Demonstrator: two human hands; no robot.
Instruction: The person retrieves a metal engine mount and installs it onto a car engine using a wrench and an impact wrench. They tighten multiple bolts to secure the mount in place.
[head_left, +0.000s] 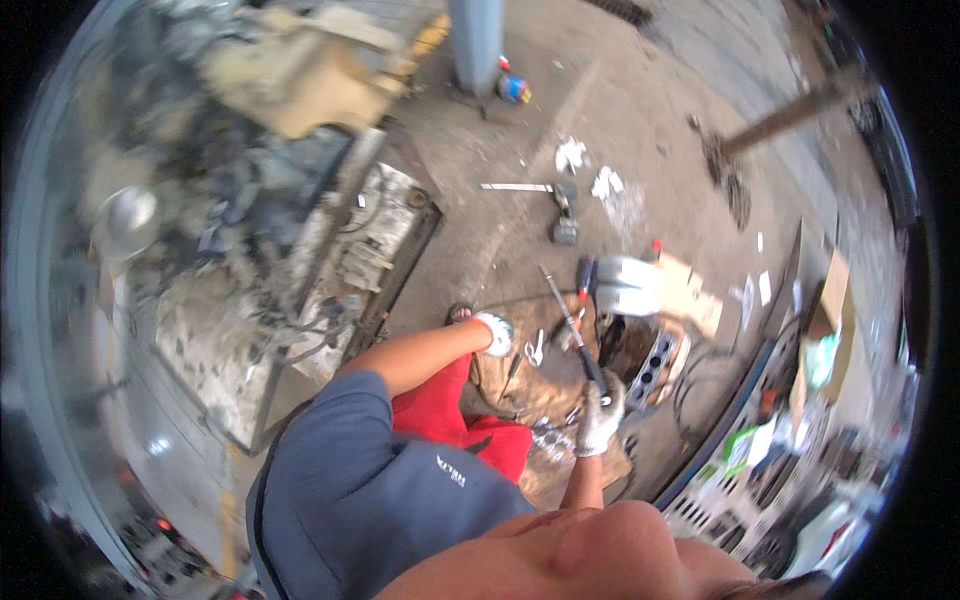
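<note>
My right hand (602, 415), in a white work glove, is closed around the black grip of a long-handled wrench (573, 328). Its slim metal shaft points up and away from me, over the cardboard. My left hand (494, 335), gloved too, is beside my red-trousered leg, near a sandalled foot (460, 312); blur hides its fingers. Between the hands lies a stained brown cardboard sheet (540, 385) with a small white item (535, 348) and a small dark tool (515, 366) on it. To the right of the wrench is an engine block (655, 365) with a row of round bores.
White plastic jugs (628, 285) and a red-and-black handled tool (586, 280) stand beyond the engine block. A cordless power tool (565, 215) with a long bit lies farther off. Grimy metal parts fill a bench (370, 250) at left. A blue post (477, 45) rises behind.
</note>
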